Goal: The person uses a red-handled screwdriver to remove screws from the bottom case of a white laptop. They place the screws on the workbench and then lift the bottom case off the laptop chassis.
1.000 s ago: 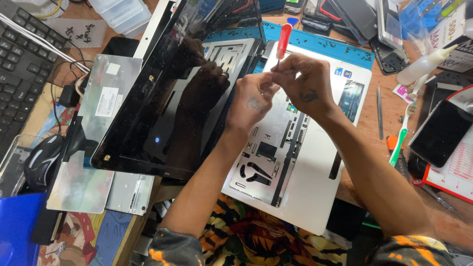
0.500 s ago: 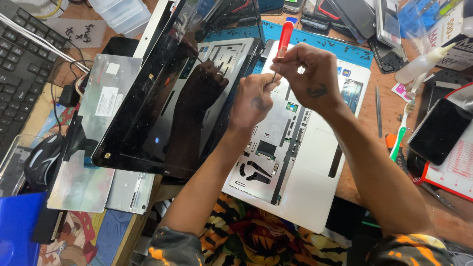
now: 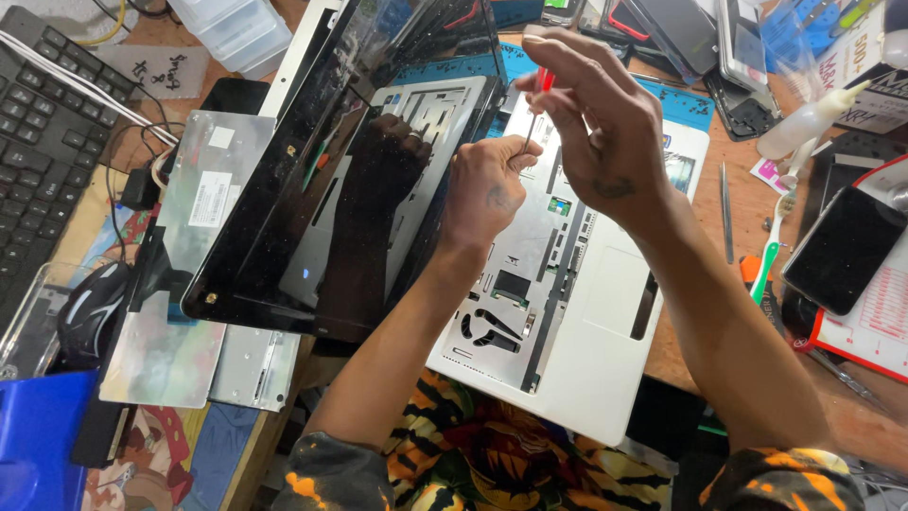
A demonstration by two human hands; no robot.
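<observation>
An opened silver laptop base (image 3: 577, 312) lies on the workbench with its keyboard removed, showing the metal frame. Its dark glossy screen (image 3: 312, 189) stands tilted up at the left. My right hand (image 3: 605, 123) grips a red-handled screwdriver (image 3: 541, 85) from above, tip down on the upper part of the base. My left hand (image 3: 487, 185) is curled beside the shaft, fingertips pinched at the tip.
A black keyboard (image 3: 43, 142) and a mouse (image 3: 90, 308) lie at the left. A silver panel (image 3: 189, 274) rests beside the screen. Phones (image 3: 842, 251), a white squeeze bottle (image 3: 809, 118), a green-handled brush (image 3: 771, 246) and tweezers (image 3: 726, 213) crowd the right.
The view has closed in on the laptop. My right hand has shifted its grip higher over the screwdriver, and my left hand stays pinched at the tip.
</observation>
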